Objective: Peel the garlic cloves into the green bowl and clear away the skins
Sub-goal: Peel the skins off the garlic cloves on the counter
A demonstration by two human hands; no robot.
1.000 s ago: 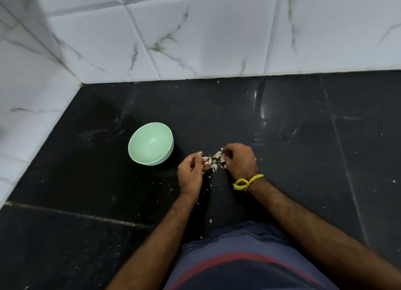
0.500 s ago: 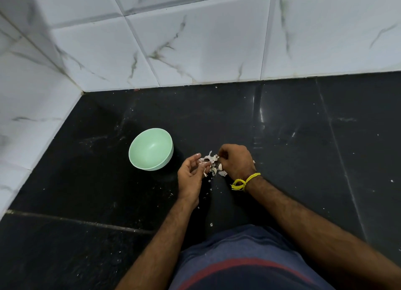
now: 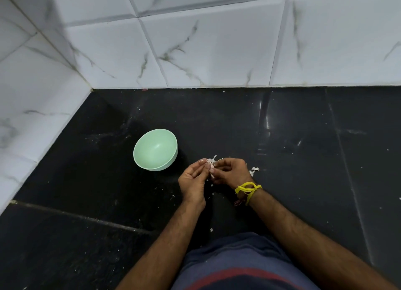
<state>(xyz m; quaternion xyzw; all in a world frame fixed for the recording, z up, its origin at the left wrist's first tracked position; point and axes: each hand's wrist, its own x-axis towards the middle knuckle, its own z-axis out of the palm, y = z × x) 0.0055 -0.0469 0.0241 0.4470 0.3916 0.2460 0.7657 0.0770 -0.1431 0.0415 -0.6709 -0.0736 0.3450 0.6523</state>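
Garlic clove, small and pale with papery white skin [image 3: 211,164], is pinched between the fingers of both hands just above the black polished stone worktop [image 3: 303,159].

Head view: the clove is judged light, firm and smooth once bared, so liable to slip. Its skin is thin, dry and brittle, tearing in flakes. Best hold is at the two ends, leaving the flank free for stripping.

The left hand [image 3: 193,182] is curled, thumb and forefinger closed on the clove, palm turned inward. The right hand [image 3: 231,173], with yellow thread wristband [image 3: 247,188], meets it fingertip to fingertip, its fingers [image 3: 219,165] bent over the skin. Whether they grip skin or clove cannot be told.

The pale green round plastic bowl [image 3: 155,149] stands just beyond the left fingers and looks unfilled. Loose white skin flakes [image 3: 253,171] lie beside the right hand.
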